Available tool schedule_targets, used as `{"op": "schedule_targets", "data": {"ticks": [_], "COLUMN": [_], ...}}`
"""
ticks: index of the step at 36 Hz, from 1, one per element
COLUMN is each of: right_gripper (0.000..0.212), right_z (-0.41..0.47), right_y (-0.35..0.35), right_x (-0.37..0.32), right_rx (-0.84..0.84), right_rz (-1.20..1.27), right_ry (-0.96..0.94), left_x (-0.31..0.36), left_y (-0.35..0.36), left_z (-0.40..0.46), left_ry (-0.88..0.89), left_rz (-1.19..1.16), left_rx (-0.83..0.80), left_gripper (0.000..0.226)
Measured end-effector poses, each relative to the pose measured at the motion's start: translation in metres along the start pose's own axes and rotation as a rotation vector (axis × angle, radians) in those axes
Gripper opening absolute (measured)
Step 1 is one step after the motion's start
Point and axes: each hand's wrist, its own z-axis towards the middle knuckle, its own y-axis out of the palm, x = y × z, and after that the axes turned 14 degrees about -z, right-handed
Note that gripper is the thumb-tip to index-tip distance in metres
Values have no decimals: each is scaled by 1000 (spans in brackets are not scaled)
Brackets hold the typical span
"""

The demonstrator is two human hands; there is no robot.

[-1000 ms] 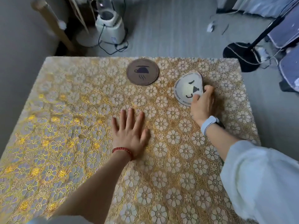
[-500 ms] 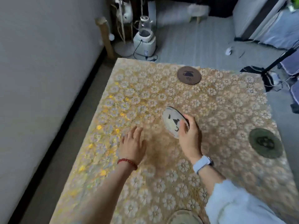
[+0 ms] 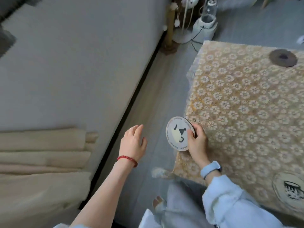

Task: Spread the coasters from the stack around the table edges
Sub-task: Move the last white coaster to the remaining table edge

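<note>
My right hand (image 3: pixel 196 142) grips a round white coaster (image 3: pixel 177 133) with a black cup drawing, holding it tilted at the left edge of the table (image 3: pixel 238 102), half over the floor. My left hand (image 3: pixel 133 143) hovers open over the floor, left of the table, holding nothing. A dark brown coaster (image 3: pixel 283 58) lies near the table's far edge. Another pale coaster (image 3: pixel 289 190) with a black mug drawing lies at the near right, cut off by the frame.
The table wears a gold floral lace cloth. A white wall with a dark skirting runs along the left. Beige folded fabric (image 3: pixel 42 155) lies at lower left. A wooden post (image 3: pixel 170 25) and a white appliance (image 3: pixel 205 25) with a cord stand on the floor beyond.
My right hand carried the white coaster from the table's far right across the middle to the left edge. My left hand lifted off the cloth and moved out over the floor. The view swung left.
</note>
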Motion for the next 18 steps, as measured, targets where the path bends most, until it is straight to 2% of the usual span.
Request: {"op": "schedule_targets", "data": {"ticks": [3, 6, 12, 18], "right_gripper": [20, 22, 21, 25], "right_z": [9, 31, 110, 201], "right_y": [10, 12, 10, 4], "right_x": [-9, -14, -9, 0], "right_rx": [0, 68, 265, 436], "right_rz": [-18, -13, 17, 90], "right_ry": [32, 77, 222, 407], "left_x": [-6, -4, 17, 65], "left_y": [-6, -3, 11, 55], "left_z": [21, 52, 146, 264], "left_ry": [-2, 27, 200, 355], "left_rz": [8, 25, 141, 315], "left_rx": [-57, -142, -319, -551], "left_gripper": [47, 47, 41, 44]}}
